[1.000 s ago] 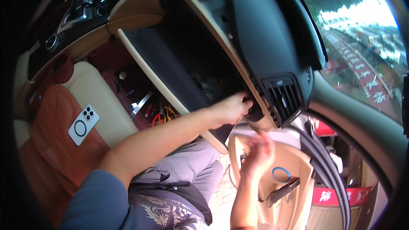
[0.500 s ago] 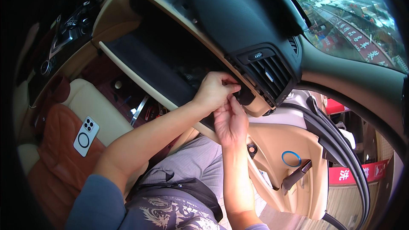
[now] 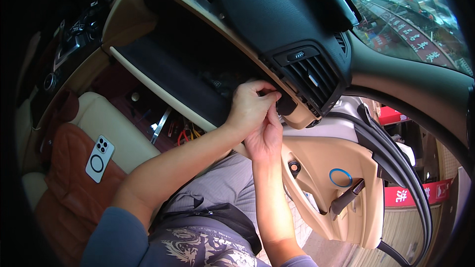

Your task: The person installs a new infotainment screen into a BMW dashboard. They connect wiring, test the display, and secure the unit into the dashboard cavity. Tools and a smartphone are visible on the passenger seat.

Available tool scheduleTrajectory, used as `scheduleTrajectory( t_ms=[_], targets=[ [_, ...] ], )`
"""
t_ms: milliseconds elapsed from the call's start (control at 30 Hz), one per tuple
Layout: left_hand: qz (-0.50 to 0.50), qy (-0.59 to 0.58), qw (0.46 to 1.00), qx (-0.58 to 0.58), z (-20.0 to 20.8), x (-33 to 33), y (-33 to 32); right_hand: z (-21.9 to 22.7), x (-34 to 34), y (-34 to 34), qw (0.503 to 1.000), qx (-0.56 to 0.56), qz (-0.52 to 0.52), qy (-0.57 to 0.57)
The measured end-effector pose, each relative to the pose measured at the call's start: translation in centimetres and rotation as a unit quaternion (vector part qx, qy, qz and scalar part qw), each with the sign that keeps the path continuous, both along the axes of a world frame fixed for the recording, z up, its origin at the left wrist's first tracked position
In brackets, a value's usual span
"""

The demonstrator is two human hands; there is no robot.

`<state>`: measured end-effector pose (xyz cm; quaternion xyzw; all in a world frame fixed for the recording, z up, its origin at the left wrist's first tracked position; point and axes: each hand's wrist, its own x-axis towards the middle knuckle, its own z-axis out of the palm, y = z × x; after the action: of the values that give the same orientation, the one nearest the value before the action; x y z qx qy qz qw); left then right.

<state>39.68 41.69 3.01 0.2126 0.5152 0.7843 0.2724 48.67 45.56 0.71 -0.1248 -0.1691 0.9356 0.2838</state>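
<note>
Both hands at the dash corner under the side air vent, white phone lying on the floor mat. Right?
Not quite. The head view shows the white phone lying on the tan and brown seat, not the floor. The left hand and right hand are under the black side air vent.

The left hand (image 3: 250,109) and right hand (image 3: 264,138) hide whatever their fingertips pinch under the dashboard's edge (image 3: 237,44).

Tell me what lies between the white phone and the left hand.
In the head view, loose hand tools on the dark floor lie between the white phone and the left hand.
</note>
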Motion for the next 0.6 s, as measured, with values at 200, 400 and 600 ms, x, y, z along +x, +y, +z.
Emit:
scheduleTrajectory(
  t_ms=[200,400,600],
  targets=[
    [0.029,0.039,0.999,-0.014,-0.16,0.1,0.25,-0.6,-0.4,-0.03,1.0,-0.008,0.009,0.027],
    [0.032,0.016,0.999,-0.013,-0.19,-0.06,0.27,-0.53,-0.39,-0.04,1.0,-0.002,0.003,-0.007],
    [0.05,0.069,0.996,-0.03,0.27,0.08,-0.39,-0.49,-0.17,0.09,0.999,-0.022,0.017,0.015]
  ],
)
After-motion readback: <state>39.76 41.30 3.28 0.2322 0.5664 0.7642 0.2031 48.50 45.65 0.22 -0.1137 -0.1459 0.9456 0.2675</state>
